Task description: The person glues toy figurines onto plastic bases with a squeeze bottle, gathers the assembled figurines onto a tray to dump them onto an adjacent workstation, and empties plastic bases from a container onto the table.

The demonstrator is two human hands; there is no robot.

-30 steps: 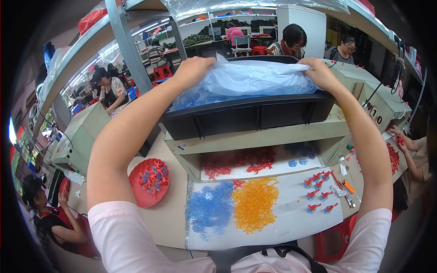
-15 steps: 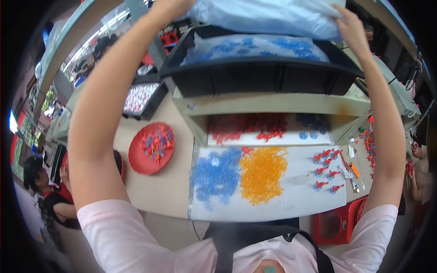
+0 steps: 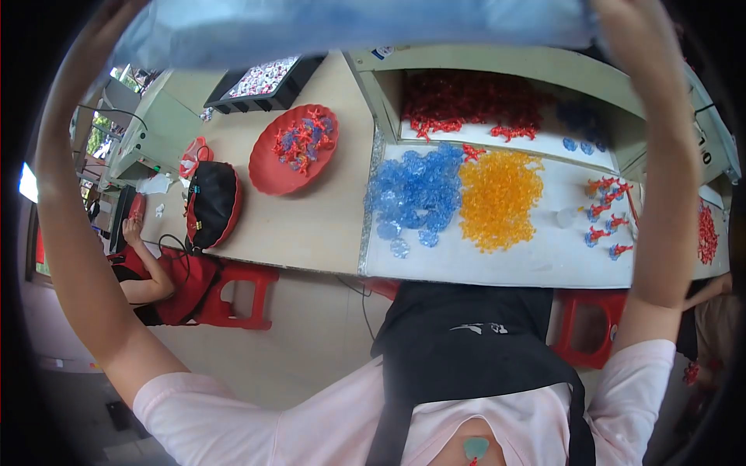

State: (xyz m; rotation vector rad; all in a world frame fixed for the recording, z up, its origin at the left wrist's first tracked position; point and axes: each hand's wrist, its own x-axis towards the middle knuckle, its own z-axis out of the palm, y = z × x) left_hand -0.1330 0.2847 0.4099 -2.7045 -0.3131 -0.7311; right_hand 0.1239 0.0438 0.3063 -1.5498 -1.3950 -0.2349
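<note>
A whitish-blue plastic bag point(image 3: 357, 35) is stretched across the top of the view, blurred and cut off by the upper edge. My left hand point(image 3: 113, 19) is at its left end and my right hand point(image 3: 633, 27) at its right end, both raised and closed on it. Most of the fingers are smeared or out of view. Below, on a white sheet, are a heap of clear blue plastic discs point(image 3: 420, 190), a heap of orange plastic bits point(image 3: 501, 202) and several red figures on blue bases point(image 3: 606, 210).
A red scalloped dish point(image 3: 272, 175) of red and blue pieces stands left, near a black tray point(image 3: 268, 101) and a black-and-red pouch point(image 3: 214, 206). A shelf point(image 3: 497, 58) holds red pieces. A co-worker's hand point(image 3: 132, 229) is far left; red stools point(image 3: 252, 299) stand below.
My view has tilted down and turned left. The bag and both hands are now at the top edge, and the black bin with a bag of blue pieces has left view.
</note>
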